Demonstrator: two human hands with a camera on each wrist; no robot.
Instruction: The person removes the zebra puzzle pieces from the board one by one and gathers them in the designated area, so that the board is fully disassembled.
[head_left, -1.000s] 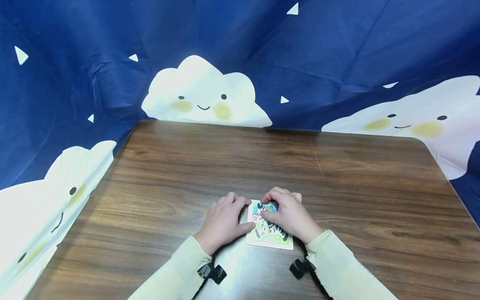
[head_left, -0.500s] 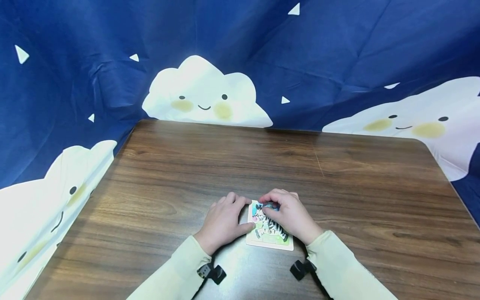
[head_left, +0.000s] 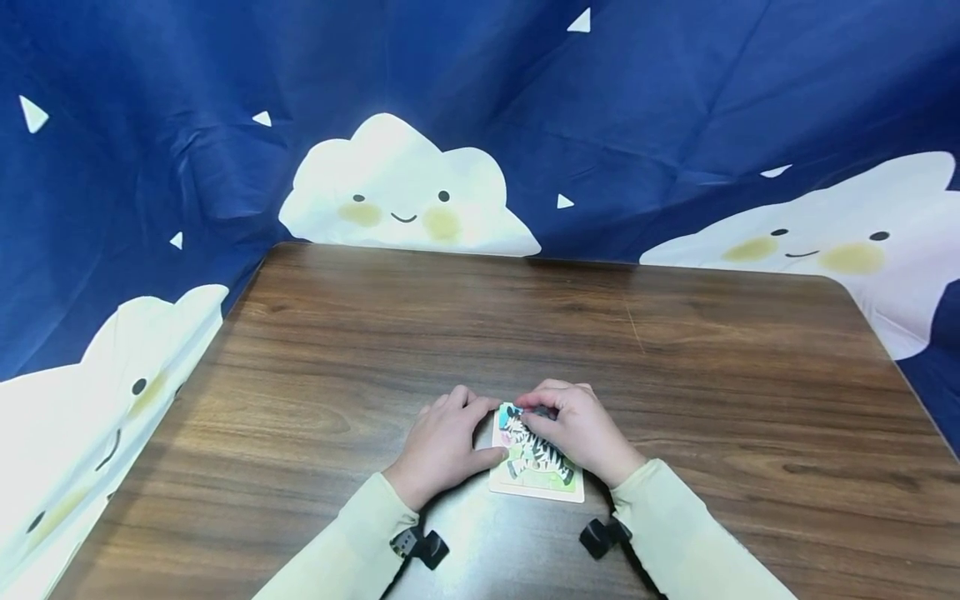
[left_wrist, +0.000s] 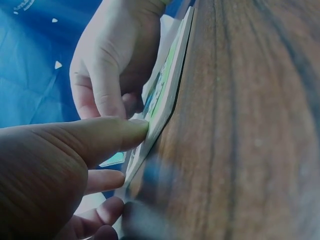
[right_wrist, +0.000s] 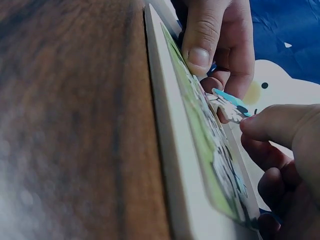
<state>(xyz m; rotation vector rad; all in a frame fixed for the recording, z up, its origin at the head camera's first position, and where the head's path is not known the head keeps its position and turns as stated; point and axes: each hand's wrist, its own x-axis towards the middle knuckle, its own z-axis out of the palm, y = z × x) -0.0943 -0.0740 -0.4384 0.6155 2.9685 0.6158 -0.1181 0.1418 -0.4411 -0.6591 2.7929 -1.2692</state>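
A small zebra jigsaw puzzle (head_left: 536, 467) in a pale wooden frame (head_left: 525, 492) lies flat on the table. My right hand (head_left: 581, 433) is over its upper right part. Between thumb and fingertip it pinches a puzzle piece (right_wrist: 231, 107), blue along one edge with black and white stripes, tilted up from the board. My left hand (head_left: 446, 446) rests at the frame's left side. Its thumb (left_wrist: 120, 134) presses on the frame's edge and its index finger reaches the upper left corner. The puzzle's upper right part is hidden under the right hand.
The brown wood-grain table (head_left: 420, 325) reaches back to a dark blue curtain (head_left: 600, 100) printed with white clouds. Another curtain stretch hangs along the left edge. Each wrist wears a strap with a small black camera (head_left: 597, 538).
My right hand has shifted slightly left and tipped the striped piece up, so its blue edge now shows at the frame's upper left. My left hand has kept its place on the frame.
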